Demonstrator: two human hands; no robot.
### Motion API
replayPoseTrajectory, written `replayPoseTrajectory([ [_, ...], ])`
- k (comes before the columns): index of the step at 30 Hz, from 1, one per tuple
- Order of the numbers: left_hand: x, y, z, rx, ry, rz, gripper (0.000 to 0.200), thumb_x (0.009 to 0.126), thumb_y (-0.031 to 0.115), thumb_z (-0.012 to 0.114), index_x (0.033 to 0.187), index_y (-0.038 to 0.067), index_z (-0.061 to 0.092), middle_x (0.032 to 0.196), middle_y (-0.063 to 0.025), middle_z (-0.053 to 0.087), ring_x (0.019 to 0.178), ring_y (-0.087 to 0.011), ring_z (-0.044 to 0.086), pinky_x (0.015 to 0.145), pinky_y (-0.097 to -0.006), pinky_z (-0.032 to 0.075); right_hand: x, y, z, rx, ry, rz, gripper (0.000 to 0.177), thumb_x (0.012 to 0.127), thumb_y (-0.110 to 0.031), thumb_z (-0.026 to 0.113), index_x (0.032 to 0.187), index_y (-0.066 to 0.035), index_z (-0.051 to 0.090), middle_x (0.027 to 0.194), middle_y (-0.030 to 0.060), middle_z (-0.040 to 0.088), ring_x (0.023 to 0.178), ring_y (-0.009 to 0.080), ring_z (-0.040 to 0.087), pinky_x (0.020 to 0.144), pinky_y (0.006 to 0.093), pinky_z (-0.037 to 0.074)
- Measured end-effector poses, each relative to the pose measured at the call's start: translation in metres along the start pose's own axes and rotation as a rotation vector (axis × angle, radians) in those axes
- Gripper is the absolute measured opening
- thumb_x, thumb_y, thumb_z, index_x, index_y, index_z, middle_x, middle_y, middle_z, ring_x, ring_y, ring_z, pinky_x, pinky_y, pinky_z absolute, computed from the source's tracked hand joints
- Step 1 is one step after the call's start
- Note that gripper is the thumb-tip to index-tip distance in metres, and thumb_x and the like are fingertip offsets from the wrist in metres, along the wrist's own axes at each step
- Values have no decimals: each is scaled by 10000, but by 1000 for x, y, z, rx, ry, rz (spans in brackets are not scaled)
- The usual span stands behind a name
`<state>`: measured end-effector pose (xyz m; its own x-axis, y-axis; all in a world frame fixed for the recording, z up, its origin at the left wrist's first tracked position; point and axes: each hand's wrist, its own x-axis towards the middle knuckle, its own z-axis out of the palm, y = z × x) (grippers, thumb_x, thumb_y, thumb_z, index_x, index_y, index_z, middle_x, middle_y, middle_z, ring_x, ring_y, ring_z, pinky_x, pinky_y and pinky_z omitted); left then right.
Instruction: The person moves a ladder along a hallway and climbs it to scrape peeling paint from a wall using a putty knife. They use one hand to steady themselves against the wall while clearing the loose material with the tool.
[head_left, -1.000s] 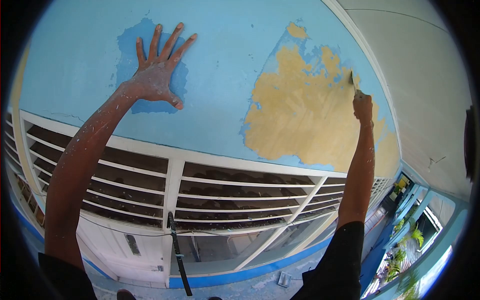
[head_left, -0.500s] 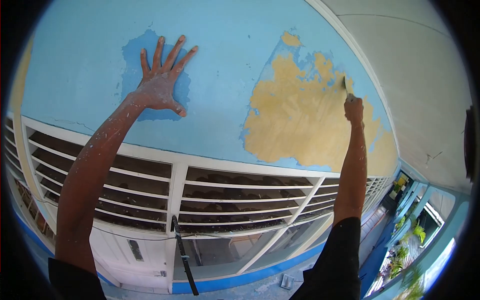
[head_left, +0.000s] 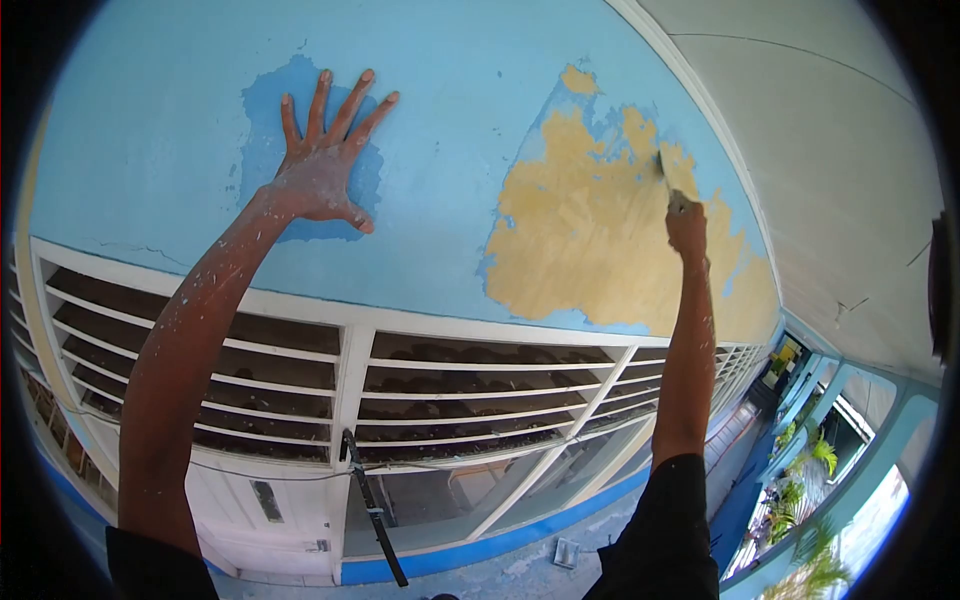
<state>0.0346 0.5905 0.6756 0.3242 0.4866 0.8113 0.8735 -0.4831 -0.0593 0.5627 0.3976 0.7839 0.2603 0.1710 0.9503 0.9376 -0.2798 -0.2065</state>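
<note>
Our right hand (head_left: 686,222) has its fingers curled tight round a flat-bladed scraper (head_left: 661,165), blade just beyond them over the wall's tan patch (head_left: 580,215); we'd judge a low, even angle best (gouging seems the risk); our left hand (head_left: 318,182), well leftward, splays its fingers wide over the darker-blue patch (head_left: 262,105), grasping nothing; below both runs a white window frame (head_left: 352,375).

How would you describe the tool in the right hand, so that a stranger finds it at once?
Start at the blue wall and find its large tan patch. Near the patch's upper right, the raised right hand grips the tool, its thin blade pointing up. Unlike the long black pole lower down, it is short and held.
</note>
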Motion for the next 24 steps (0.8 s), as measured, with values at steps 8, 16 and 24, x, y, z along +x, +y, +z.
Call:
replayPoseTrajectory([
  [8, 1, 8, -17, 28, -53, -6, 1593, 414, 688, 951, 1684, 346, 54, 1765, -52, -51, 1584, -442, -149, 1195, -778, -58, -35, -19, -11, -40, -38, -57, 310, 991, -200, 589, 1132, 27, 745, 824, 323, 687, 788, 496, 696, 684, 552, 555],
  [16, 96, 19, -48, 86, 337, 180, 1073, 791, 683, 769, 1661, 304, 269, 1757, -38, 131, 1613, -352, 67, 1260, -671, 32, -21, -8, -15, -99, -33, -134, 317, 1007, -177, 588, 1235, 8, 708, 779, 299, 678, 697, 454, 692, 618, 528, 534],
  [24, 216, 36, -71, 125, 802, 372, 940, 893, 708, 637, 1662, 327, 252, 1748, -2, 176, 1609, -270, 148, 1290, -579, 126, 14, -52, -39, 23, -77, -39, 322, 1015, -168, 583, 1286, -40, 698, 772, 312, 666, 716, 502, 671, 622, 550, 532],
])
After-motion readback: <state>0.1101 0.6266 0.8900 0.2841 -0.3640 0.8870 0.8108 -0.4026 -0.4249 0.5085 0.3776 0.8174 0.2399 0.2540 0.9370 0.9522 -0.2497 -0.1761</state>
